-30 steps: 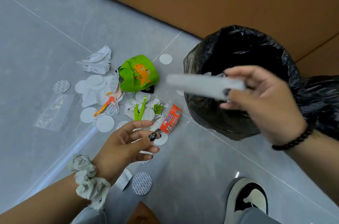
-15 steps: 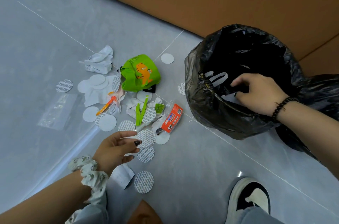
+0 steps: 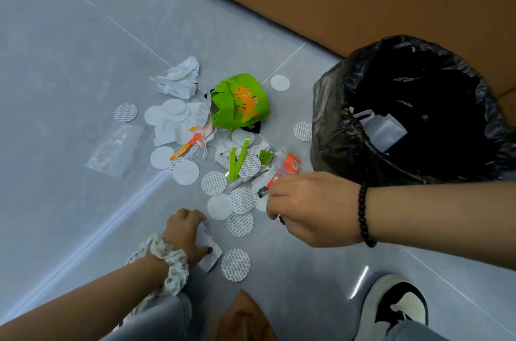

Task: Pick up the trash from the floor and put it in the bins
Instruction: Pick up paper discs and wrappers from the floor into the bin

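Looking down on a grey tiled floor (image 3: 69, 47) strewn with trash beside a bin lined with a black plastic bag (image 3: 335, 139). Lying in the scatter: many round white paper discs (image 3: 186, 172), some plain, some printed with grey dashed lines; a crumpled white wrapper (image 3: 178, 78); a bright green bag printed with an orange cartoon cat (image 3: 240, 102); green plastic strips (image 3: 236, 158); an orange-and-white stick wrapper (image 3: 184, 146); a clear plastic sleeve (image 3: 114, 148) lying apart to the left. Resting already inside the bin – a white rectangular piece (image 3: 382, 128).

Reaching down at the near edge of the pile, the right hand (image 3: 310, 206), wearing a black bead bracelet (image 3: 364, 215), fingers curling over the end of a red-and-clear packet (image 3: 287, 167); cannot tell whether actually gripping it. Lower left, the left hand (image 3: 184, 234), wearing a patterned scrunchie (image 3: 164, 259), curling fingers and thumb around a small white paper scrap (image 3: 210, 252) lying on the floor just beside a printed disc (image 3: 236, 264). Showing at the bottom right – a black-and-white sneaker (image 3: 396, 310).
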A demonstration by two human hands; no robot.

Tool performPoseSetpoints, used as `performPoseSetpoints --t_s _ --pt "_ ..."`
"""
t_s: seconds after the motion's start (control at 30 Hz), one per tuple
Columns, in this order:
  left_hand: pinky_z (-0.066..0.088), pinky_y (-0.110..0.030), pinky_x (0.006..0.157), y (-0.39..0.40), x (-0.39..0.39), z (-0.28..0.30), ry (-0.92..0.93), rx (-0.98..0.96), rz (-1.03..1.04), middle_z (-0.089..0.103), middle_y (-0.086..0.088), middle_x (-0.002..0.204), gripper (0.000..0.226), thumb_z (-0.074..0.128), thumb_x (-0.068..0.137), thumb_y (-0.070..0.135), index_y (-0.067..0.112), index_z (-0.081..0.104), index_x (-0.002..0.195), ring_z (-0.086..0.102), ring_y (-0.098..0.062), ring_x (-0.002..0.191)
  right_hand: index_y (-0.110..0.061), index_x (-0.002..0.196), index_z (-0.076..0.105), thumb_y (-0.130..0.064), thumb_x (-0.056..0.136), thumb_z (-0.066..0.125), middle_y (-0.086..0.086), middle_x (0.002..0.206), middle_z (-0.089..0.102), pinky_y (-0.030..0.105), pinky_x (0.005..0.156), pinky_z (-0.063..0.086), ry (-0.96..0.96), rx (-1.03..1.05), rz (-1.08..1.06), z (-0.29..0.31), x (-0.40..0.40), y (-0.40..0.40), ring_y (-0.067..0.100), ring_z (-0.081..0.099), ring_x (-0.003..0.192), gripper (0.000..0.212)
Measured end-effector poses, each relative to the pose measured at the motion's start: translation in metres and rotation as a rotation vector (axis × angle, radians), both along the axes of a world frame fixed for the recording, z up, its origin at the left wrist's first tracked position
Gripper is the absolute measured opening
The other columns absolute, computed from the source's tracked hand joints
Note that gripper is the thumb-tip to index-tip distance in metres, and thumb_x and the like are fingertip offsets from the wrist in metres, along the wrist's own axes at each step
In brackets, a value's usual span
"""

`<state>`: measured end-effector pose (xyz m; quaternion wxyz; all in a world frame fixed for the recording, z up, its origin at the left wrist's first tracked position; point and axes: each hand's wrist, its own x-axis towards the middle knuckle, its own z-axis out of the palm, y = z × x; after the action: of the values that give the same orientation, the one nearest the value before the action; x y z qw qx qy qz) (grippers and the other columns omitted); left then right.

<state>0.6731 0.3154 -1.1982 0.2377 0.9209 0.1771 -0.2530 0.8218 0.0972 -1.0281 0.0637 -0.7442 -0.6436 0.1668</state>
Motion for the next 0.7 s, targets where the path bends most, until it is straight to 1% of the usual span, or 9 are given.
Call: performPoseSetpoints --t_s 0.03,0.13,0.23,0.33,0.47,0.53,0.6,0.63,0.7 --pt "0.037 -0.028 0.097 0.001 0.001 -0.002 0.011 0.006 -0.023 0.044 -0.007 0.126 0.067 0.078 0.068 0.038 0.017 0.048 0.125 0.045 -0.024 0.116 -0.015 0.102 0.062 -0.014 0.086 0.044 0.004 0.102 0.061 0.036 0.074 0.05 0.023 -0.11 0.003 -0.015 -0.002 0.01 0.027 0.059 0.095 0.024" --pt "0.038 -0.024 0.088 0.001 0.007 -0.005 0.038 -0.024 -0.05 0.045 -0.007 0.121 0.062 0.075 0.072 0.028 0.014 0.044 0.124 0.05 -0.022 0.11 -0.018 0.121 0.054 -0.017 0.092 0.047 0.005 0.126 0.053 0.035 0.088 0.044 0.155 -0.461 -0.176 -0.069 -0.012 0.037 0.026 0.05 0.115 0.03" --pt "0.037 -0.02 0.075 0.006 0.007 -0.006 0.03 -0.084 -0.006 0.058 -0.001 0.104 0.051 0.072 0.075 0.023 0.013 0.047 0.118 0.054 -0.016 0.092 -0.014 0.126 0.048 -0.02 0.091 0.052 0.009 0.13 0.049 0.038 0.091 0.045 0.211 -0.572 -0.271 -0.114 -0.031 0.048 0.028 0.05 0.115 0.035" --pt "0.042 -0.023 0.077 0.013 0.0 -0.006 0.013 -0.11 -0.034 0.052 0.003 0.095 0.046 0.074 0.073 0.034 0.017 0.049 0.107 0.051 -0.014 0.086 -0.014 0.125 0.045 -0.027 0.086 0.061 0.009 0.129 0.047 0.039 0.089 0.045 0.238 -0.575 -0.296 -0.138 -0.054 0.045 0.03 0.05 0.116 0.044" --pt "0.043 -0.029 0.08 0.016 -0.006 -0.012 0.048 -0.063 -0.131 0.047 0.004 0.095 0.057 0.071 0.062 0.054 0.02 0.044 0.1 0.053 -0.02 0.093 -0.013 0.119 0.044 -0.037 0.076 0.072 0.012 0.123 0.044 0.042 0.084 0.044 0.22 -0.564 -0.238 -0.154 -0.083 0.044 0.033 0.048 0.11 0.057" --pt "0.043 -0.027 0.079 0.016 -0.005 -0.011 0.11 -0.07 -0.142 0.05 0.005 0.094 0.054 0.074 0.066 0.05 0.023 0.038 0.097 0.055 -0.018 0.092 -0.009 0.119 0.044 -0.027 0.077 0.072 0.015 0.121 0.042 0.043 0.084 0.042 0.19 -0.556 -0.186 -0.161 -0.095 0.044 0.036 0.046 0.108 0.054" --pt "0.044 -0.022 0.077 0.014 -0.004 -0.008 0.142 -0.117 -0.107 0.054 0.008 0.089 0.048 0.076 0.069 0.043 0.025 0.04 0.096 0.056 -0.013 0.088 -0.005 0.119 0.044 -0.011 0.08 0.067 0.018 0.121 0.042 0.043 0.084 0.04 0.154 -0.541 -0.162 -0.167 -0.101 0.041 0.037 0.046 0.108 0.046" --pt "0.043 -0.018 0.075 0.014 -0.005 -0.006 0.137 -0.148 -0.069 0.054 0.011 0.083 0.043 0.077 0.069 0.041 0.027 0.043 0.093 0.055 -0.009 0.084 -0.005 0.119 0.044 -0.006 0.08 0.064 0.019 0.121 0.042 0.043 0.085 0.039 0.144 -0.542 -0.174 -0.17 -0.103 0.04 0.037 0.045 0.109 0.044" --pt "0.038 -0.009 0.063 0.013 -0.002 -0.001 0.085 -0.202 0.024 0.051 0.018 0.074 0.034 0.078 0.069 0.036 0.033 0.047 0.079 0.051 0.0 0.071 -0.005 0.118 0.044 -0.006 0.08 0.063 0.018 0.123 0.043 0.042 0.088 0.038 0.141 -0.542 -0.237 -0.172 -0.1 0.038 0.035 0.044 0.111 0.042"
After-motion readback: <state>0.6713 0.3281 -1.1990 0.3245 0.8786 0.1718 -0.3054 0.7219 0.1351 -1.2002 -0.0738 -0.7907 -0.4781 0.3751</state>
